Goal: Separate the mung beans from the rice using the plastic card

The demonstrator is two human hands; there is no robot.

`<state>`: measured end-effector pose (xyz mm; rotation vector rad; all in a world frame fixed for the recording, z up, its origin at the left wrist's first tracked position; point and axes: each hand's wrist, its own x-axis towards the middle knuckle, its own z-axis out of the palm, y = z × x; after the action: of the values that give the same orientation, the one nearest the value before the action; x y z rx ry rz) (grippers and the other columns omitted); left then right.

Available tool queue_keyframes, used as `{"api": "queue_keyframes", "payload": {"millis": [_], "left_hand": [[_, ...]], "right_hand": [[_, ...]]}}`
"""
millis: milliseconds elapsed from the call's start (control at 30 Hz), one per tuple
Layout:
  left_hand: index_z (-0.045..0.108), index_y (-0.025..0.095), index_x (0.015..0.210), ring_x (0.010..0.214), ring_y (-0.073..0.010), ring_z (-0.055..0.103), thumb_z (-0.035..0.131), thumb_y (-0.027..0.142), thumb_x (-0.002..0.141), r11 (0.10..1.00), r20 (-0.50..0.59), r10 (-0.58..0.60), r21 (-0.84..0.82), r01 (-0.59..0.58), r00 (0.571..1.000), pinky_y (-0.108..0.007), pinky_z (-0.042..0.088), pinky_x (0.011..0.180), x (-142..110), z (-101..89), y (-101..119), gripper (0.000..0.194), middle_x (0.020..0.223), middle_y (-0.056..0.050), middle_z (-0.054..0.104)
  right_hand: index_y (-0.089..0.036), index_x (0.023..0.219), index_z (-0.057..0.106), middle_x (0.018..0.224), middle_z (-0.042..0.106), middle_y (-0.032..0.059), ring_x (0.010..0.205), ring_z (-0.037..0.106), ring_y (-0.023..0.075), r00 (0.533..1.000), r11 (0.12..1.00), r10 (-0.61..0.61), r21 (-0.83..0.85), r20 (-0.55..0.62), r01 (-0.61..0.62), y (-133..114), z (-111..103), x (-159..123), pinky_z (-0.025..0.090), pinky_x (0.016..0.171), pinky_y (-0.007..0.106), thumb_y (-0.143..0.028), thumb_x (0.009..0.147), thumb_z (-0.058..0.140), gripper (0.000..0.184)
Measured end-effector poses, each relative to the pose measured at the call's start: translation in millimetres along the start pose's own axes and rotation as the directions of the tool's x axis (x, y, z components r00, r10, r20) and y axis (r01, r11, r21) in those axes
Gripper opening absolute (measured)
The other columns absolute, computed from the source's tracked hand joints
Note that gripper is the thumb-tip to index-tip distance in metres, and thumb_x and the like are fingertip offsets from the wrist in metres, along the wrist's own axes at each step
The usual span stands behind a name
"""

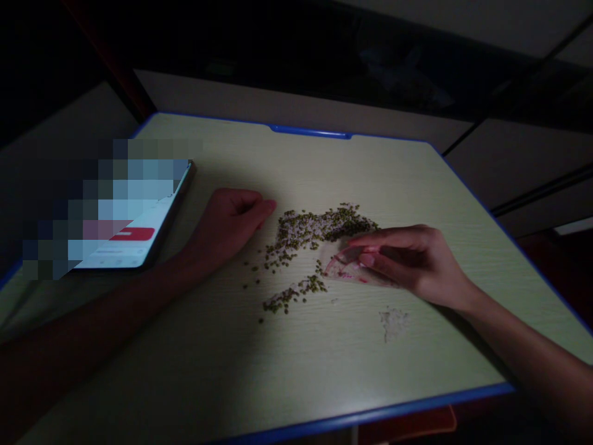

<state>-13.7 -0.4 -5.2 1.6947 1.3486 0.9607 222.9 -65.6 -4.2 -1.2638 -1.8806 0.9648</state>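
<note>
A spread of green mung beans mixed with pale grains that look like rice (310, 228) lies on the table in the head view. A narrower strip of beans (294, 295) lies nearer to me. My left hand (238, 216) is closed at the left end of the spread, thumb against the curled fingers; whatever is in it is hidden. My right hand (407, 259) pinches a see-through, pink-marked plastic piece (345, 267), perhaps a small bag, between thumb and fingers. Its edge lies low beside the beans. Close below that hand is a small patch of pale grains (393, 324).
The pale wood-grain table (222, 383) has a blue edge and a blue handle-like strip (310, 131) at the back. A lit tablet or phone (139, 247), partly blurred out, stands left of my left arm. Loose beans (252, 269) lie near my left hand.
</note>
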Motion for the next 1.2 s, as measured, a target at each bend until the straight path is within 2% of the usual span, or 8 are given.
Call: {"api": "queue_keyframes", "payload": {"millis": [133,333,500,667,1033,1200], "left_hand": [[0.039,0.014,0.039,0.036,-0.0020,0.025,0.052,0.019,0.074,1.000,0.003,-0.007,0.016,0.007,1.000,-0.020,0.018,0.042,-0.7,-0.2,0.1,0.038,0.034,0.009,0.028],[0.040,0.014,0.039,0.036,-0.0015,0.026,0.052,0.020,0.074,1.000,-0.001,0.004,0.021,-0.004,1.000,-0.019,0.019,0.042,-0.5,-1.1,0.1,0.037,0.035,0.009,0.029],[0.039,0.014,0.039,0.037,-0.0011,0.026,0.051,0.019,0.075,1.000,0.002,-0.010,0.021,0.010,1.000,-0.019,0.019,0.043,-0.9,-0.6,2.3,0.038,0.035,0.009,0.028],[0.038,0.013,0.040,0.037,-0.0010,0.025,0.052,0.018,0.075,0.999,0.002,-0.029,0.041,0.029,1.000,-0.019,0.019,0.043,-1.1,-0.5,2.2,0.038,0.035,0.009,0.027],[0.039,0.013,0.040,0.039,-0.0012,0.025,0.052,0.018,0.075,0.997,-0.002,-0.043,0.057,0.043,0.999,-0.018,0.019,0.043,-1.0,-0.4,3.3,0.037,0.037,0.008,0.026],[0.039,0.013,0.040,0.038,-0.0013,0.025,0.052,0.019,0.075,0.997,-0.005,-0.035,0.070,0.035,0.999,-0.019,0.018,0.043,-0.6,0.5,3.6,0.038,0.037,0.008,0.026]], "right_hand": [[-0.018,0.092,0.072,0.088,0.074,0.0050,0.069,0.067,0.0138,1.000,1.000,-0.004,-0.009,-0.028,0.004,1.7,0.4,-0.1,0.051,0.054,0.021,-0.015,0.077,0.061,0.019],[-0.018,0.096,0.071,0.091,0.073,0.0057,0.075,0.068,0.0162,1.000,0.999,-0.019,0.036,0.006,0.019,1.7,2.0,-0.5,0.053,0.061,0.025,-0.015,0.077,0.061,0.022],[-0.018,0.094,0.072,0.085,0.074,0.0057,0.061,0.064,0.0129,0.999,0.999,-0.009,-0.035,-0.031,0.008,1.6,2.9,0.4,0.047,0.048,0.021,-0.017,0.078,0.059,0.020],[-0.017,0.095,0.071,0.084,0.074,0.0054,0.054,0.059,0.0099,0.999,0.999,-0.006,-0.048,-0.037,0.004,1.7,5.0,1.8,0.041,0.042,0.020,-0.019,0.079,0.060,0.020],[-0.016,0.096,0.070,0.088,0.073,0.0041,0.063,0.062,0.0093,0.999,0.999,-0.036,-0.021,-0.017,0.035,-0.3,6.4,5.0,0.044,0.049,0.018,-0.014,0.078,0.059,0.021],[-0.016,0.098,0.070,0.088,0.073,0.0041,0.058,0.060,0.0083,1.000,1.000,-0.022,0.006,-0.003,0.022,1.9,8.6,5.7,0.043,0.047,0.019,-0.016,0.079,0.059,0.022]]}}
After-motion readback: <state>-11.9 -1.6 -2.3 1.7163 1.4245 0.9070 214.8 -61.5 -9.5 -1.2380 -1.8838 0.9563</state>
